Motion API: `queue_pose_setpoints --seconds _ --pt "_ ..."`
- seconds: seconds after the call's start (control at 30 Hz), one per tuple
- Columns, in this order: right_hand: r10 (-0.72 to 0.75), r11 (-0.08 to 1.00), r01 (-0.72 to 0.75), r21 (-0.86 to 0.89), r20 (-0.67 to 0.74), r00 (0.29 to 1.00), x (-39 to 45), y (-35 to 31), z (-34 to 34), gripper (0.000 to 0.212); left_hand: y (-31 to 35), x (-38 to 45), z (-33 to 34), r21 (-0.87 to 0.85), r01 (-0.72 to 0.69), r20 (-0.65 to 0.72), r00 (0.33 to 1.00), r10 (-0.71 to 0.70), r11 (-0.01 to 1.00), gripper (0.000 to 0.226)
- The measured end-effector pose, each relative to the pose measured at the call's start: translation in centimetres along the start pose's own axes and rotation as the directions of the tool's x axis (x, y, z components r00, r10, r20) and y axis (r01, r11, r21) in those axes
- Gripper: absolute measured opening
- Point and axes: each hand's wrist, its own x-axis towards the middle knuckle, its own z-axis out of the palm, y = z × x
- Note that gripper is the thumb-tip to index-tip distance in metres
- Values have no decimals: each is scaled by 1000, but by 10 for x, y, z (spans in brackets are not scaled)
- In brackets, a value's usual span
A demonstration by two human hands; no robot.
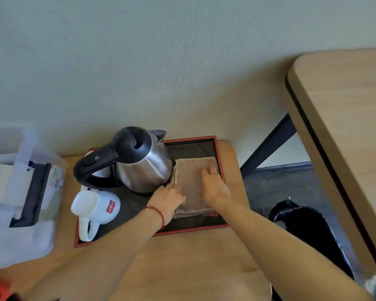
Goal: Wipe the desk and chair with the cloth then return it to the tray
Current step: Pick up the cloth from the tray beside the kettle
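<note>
Both hands are resting on the folded brown waffle-weave cloth [192, 181], which is lying flat in the right part of the black tray w/ red rim [220, 161], just beside the stainless-steel kettle w/ black lid + handle [137, 164]. Left hand [168, 198] is sitting at the cloth's near-left edge, fingers curled around/under the edge, partly closed; whether it's actually pinching fabric, can't tell. Right hand [212, 183] is lying palm-down on top, fingers [206, 171] spread and flat, not gripping.

Step, as a guess: either picking the cloth up to start or setting it back at the end; a single view isn't settling which. If picking up, the next move is needing a lift straight up and toward the person, clear of the kettle.

Around: white ceramic mug w/ red logo [96, 210] lying on its side in the tray's left part, clear plastic bag of items [24, 192] on the left of the light wood tabletop [182, 268], black bag [308, 227] on the floor at right. Kettle touching or nearly touching the cloth's left edge is the main obstruction.
</note>
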Motion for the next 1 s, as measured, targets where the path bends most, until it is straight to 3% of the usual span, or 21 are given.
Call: queue_pose_setpoints --seconds 0.1,0.2,0.37,0.6,0.67,0.73,0.87,0.93,1.0 --pt "62 998 -62 -3 -23 998 8 -2 5 71 2 5 3 40 -7 -18 1000 8 999 39" --pt "112 992 -104 75 -104 988 12 -2 9 55 4 5 2 20 -1 -24 1000 2 1000 39" --pt "77 994 -86 -72 -121 990 16 -2 8 36 -5 0 -5 -77 38 -36 999 -41 996 39" --pt "-171 928 110 -356 -146 974 12 0 5 39 -11 -10 2 -167 56 -95 993 -72 984 34" --pt "-134 967 105 -233 -113 984 10 3 6 36 -13 -12 6 -184 46 -119 991 -69 982 33" --pt "-64 995 73 61 -133 989 9 2 3 16 -14 -14 9 -208 33 -133 989 -61 978 31" --pt "89 825 0 564 -130 988 9 2 -3 30 -15 -14 14 -225 21 -159 986 -58 974 30" --pt "85 809 16 588 -143 986 5 2 -6 29 -15 -14 16 -236 31 -159 985 -70 971 30" --pt "25 847 115 518 -256 966 -4 1 -9 34 -14 -13 19 -279 48 -142 986 -91 959 32"
